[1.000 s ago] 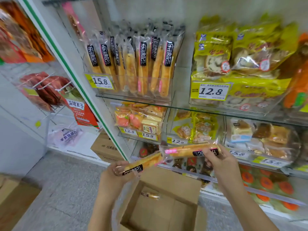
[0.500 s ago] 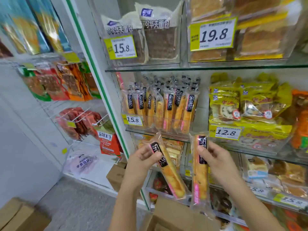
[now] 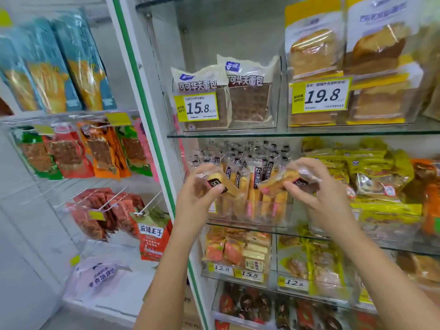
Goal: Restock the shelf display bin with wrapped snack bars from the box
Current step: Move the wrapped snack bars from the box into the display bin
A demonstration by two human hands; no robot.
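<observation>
My left hand (image 3: 198,196) grips one wrapped snack bar (image 3: 220,183), a yellow cake stick in clear film with a black label. My right hand (image 3: 316,186) grips a second wrapped bar (image 3: 281,178). Both bars are tilted with their lower ends pointing into the clear display bin (image 3: 283,215) on the middle glass shelf. Several identical bars stand upright in that bin (image 3: 252,184). The box is out of view.
A glass shelf (image 3: 297,133) hangs close above the bin, carrying waffle bread packs (image 3: 250,91) and toast packs (image 3: 316,55). Yellow bread bags (image 3: 371,167) sit right of the bin. A green-edged white post (image 3: 152,139) stands left, with hanging snack packets (image 3: 71,151) beyond it.
Both hands have risen from below the shelf up to the bin, tipping their bars from upright to slanting inward over the stocked bars. The camera view has lifted.
</observation>
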